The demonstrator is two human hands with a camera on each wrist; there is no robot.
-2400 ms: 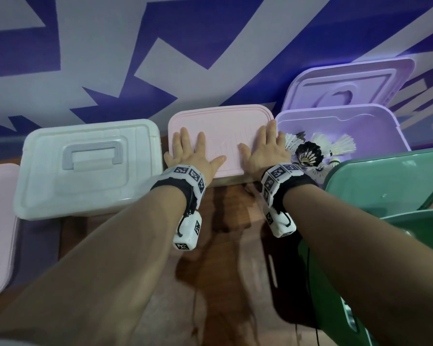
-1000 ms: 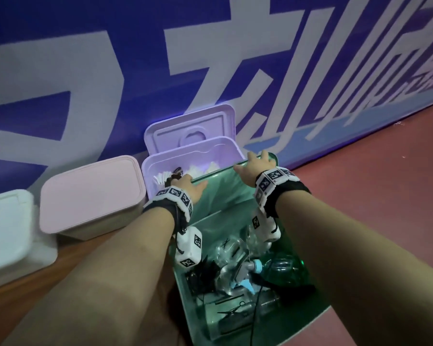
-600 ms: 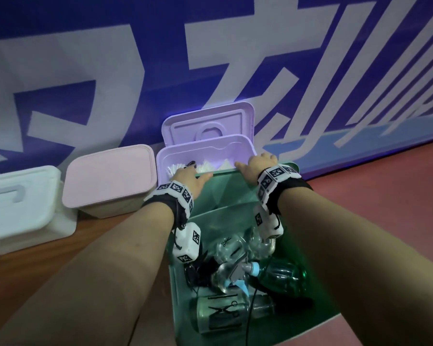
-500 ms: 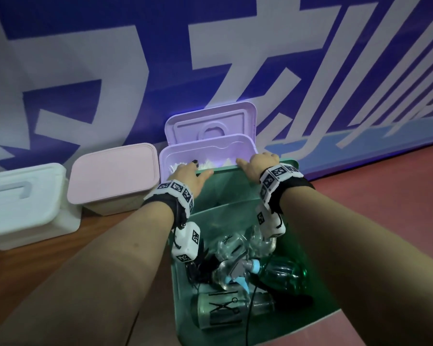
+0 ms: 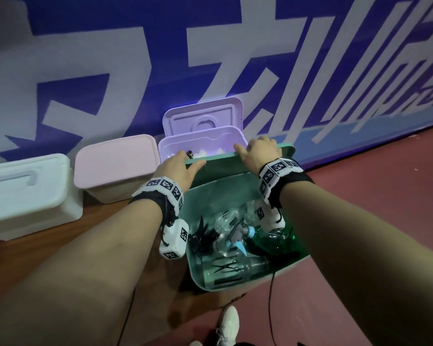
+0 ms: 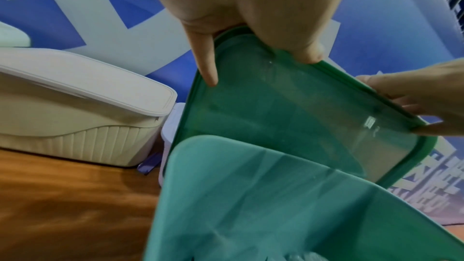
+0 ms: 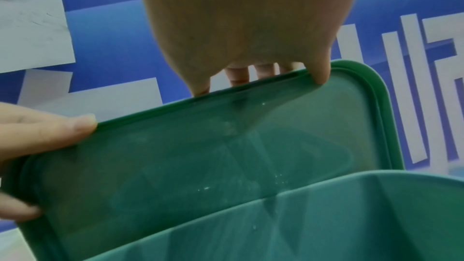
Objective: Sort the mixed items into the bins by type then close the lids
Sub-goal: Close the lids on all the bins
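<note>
2 hands on 1 green lid point(image 5: 223, 168), raised on edge behind the open green bin point(image 5: 245, 280). Partly hidden: fingers of the left hand point(image 5: 178, 168) beyond the lid's top edge in the head view; most of the lid's outer face; shuttlecocks point(image 5: 203, 153) in the purple bin point(image 5: 200, 143) barely showing above the lid edge. Hard to make out: jumble inside the green bin, with clear plastic bottles point(image 5: 235, 236), a green bottle, something black and spiky, scissor prints on a bottle low down. Cut off at the left edge: white bin point(image 5: 28, 193), lid on. Both forearms stretched forward over the green bin, wrists banded with marker tags. Left hand at the lid's top left corner, thumb point(image 6: 301, 43) on the inner face, 1 finger point(image 6: 206, 62) laid straight down the left rim, remaining fingers behind and out of sight. Right hand point(image 5: 259, 152) at the top right, thumb point(image 7: 320, 70) hooked over the rim onto the inner face, fingers point(image 7: 238, 74) curled behind, so the edge sits pinched between thumb and fingers. Lid leaning toward the purple bin, lower edge behind the green bin's back wall. Pink bin point(image 5: 115, 166) closed, between white and purple, along a blue and white wall point(image 5: 160, 58). Purple lid point(image 5: 203, 116) upright against that wall. White shoe point(image 5: 228, 325) on the red floor below.
</note>
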